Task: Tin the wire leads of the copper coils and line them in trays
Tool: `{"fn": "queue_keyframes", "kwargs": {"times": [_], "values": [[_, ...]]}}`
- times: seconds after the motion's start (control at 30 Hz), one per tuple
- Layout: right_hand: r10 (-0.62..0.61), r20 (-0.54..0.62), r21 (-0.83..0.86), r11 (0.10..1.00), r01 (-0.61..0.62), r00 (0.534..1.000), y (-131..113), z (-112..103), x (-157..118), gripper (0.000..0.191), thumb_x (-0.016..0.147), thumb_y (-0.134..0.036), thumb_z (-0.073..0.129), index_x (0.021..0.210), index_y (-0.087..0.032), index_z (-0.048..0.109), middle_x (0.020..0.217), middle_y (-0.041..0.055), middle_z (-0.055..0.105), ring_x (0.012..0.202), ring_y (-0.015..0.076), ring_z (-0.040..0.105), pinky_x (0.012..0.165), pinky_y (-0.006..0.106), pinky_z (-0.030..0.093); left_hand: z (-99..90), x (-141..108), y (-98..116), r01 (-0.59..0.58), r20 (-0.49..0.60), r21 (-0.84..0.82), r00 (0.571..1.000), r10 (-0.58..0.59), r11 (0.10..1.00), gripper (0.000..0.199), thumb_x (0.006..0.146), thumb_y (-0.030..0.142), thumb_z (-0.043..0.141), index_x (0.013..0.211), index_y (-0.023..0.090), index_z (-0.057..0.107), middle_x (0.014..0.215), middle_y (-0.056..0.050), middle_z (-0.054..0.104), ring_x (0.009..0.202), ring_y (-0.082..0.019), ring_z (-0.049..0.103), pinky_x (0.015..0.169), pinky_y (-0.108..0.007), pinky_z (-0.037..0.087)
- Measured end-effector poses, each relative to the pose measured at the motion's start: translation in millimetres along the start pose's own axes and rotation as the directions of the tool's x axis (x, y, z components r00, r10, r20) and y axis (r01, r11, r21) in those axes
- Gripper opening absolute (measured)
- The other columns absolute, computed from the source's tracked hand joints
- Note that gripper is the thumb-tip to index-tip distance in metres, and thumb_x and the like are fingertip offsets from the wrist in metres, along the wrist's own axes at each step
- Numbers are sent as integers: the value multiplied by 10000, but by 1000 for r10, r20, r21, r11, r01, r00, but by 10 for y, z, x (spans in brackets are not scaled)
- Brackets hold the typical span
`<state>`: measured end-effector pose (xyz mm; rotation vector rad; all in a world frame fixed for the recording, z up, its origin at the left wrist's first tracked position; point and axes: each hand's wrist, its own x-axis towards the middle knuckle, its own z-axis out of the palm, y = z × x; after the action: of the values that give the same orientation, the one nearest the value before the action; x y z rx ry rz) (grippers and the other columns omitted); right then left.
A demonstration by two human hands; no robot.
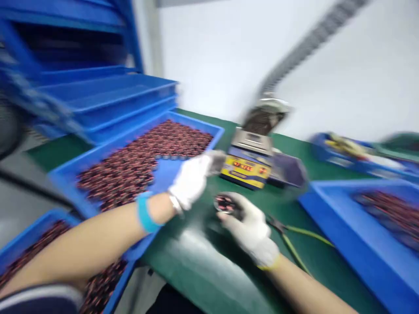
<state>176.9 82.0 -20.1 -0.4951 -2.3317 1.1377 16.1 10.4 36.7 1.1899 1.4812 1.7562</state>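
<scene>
My right hand [247, 222], in a white glove with dark fingertips, is closed round a small round part [224, 203] with copper-coloured windings inside a ring. It holds the part just above the green tabletop [203, 248]. My left hand [196, 174], gloved in the same way, reaches out beside a small box-shaped device [245, 168] with a yellow front and red digits. Blur smears the left fingers, and I cannot tell whether they touch the device or hold anything. Behind that hand lies a blue tray [166, 174] of many similar copper-coloured parts.
Pliers [291, 235] with green handles lie right of my right hand. A flexible grey duct [307, 43] leads to a hood [266, 115] over the device. A dark bin [290, 170] stands beside it. Another blue tray [353, 244] is at right; stacked blue trays [124, 100] stand at left.
</scene>
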Motion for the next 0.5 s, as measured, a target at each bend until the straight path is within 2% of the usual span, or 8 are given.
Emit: {"fn": "queue_keyframes", "kwargs": {"times": [0.03, 0.07, 0.1, 0.17, 0.27, 0.33, 0.4, 0.5], "values": [[93, -35, 111, 990, -89, 995, -23, 32, 25, 365, 755, -277, 616, 1100, -166, 568, 952, 81, 670, 786, 186, 658, 671, 280, 556, -41, 50, -8, 34, -116, -134, 992, -50, 990, 440, 877, 488, 392, 1092, 170, 606, 1180, -102, 641, 1077, -233, 608, 933, -392, 490], [151, -52, 201, 970, -137, 987, -32, 55, 63, 377, 717, -280, 648, 1071, -170, 582, 943, 69, 671, 798, 181, 655, 702, 282, 555, -70, 105, -16, 93, -181, -230, 974, -136, 969, 464, 864, 534, 405, 1066, 170, 610, 1139, -110, 658, 1044, -242, 622, 900, -406, 504], [186, -71, 272, 949, -160, 980, -33, 66, 102, 386, 687, -284, 673, 1049, -176, 593, 940, 58, 670, 811, 176, 651, 723, 284, 552, -86, 150, -21, 165, -196, -285, 954, -226, 944, 499, 845, 578, 413, 1025, 163, 622, 1084, -120, 676, 996, -249, 640, 858, -406, 519], [212, -100, 357, 920, -164, 972, -31, 60, 146, 403, 654, -288, 699, 1032, -183, 605, 935, 40, 664, 816, 162, 641, 740, 281, 544, -81, 180, -21, 274, -142, -289, 935, -324, 917, 628, 811, 683, 344, 976, 154, 641, 989, -128, 694, 910, -253, 657, 765, -385, 537], [222, -143, 398, 905, -149, 964, -31, 27, 126, 415, 637, -293, 712, 1022, -174, 610, 928, 31, 656, 794, 145, 629, 727, 267, 534, -30, 99, -26, 323, -1, -58, 946, -324, 945, 675, 766, 732, 351, 928, 152, 655, 897, -116, 696, 824, -248, 651, 678, -349, 520], [229, -151, 406, 902, -151, 962, -22, 10, 104, 413, 640, -294, 711, 1022, -173, 608, 926, 28, 653, 794, 142, 627, 725, 264, 531, 10, 42, -50, 228, 102, 184, 963, -249, 956, 574, 749, 689, 450, 868, 167, 656, 826, -81, 682, 757, -223, 629, 642, -317, 492], [226, -157, 393, 907, -149, 961, -6, -3, 99, 399, 644, -292, 710, 1014, -180, 609, 923, 23, 652, 791, 139, 625, 725, 265, 530, 49, 13, -82, 118, 188, 393, 960, -206, 912, 448, 725, 627, 545, 745, 188, 632, 697, -28, 631, 648, -178, 566, 573, -275, 442], [220, -180, 364, 920, -142, 959, 11, -14, 110, 391, 639, -285, 716, 1000, -178, 611, 919, 23, 650, 777, 134, 619, 725, 267, 529, 109, -7, -133, 131, 175, 519, 951, -256, 844, 408, 719, 572, 586, 566, 199, 519, 525, 29, 483, 517, -124, 432, 475, -243, 349]]}}
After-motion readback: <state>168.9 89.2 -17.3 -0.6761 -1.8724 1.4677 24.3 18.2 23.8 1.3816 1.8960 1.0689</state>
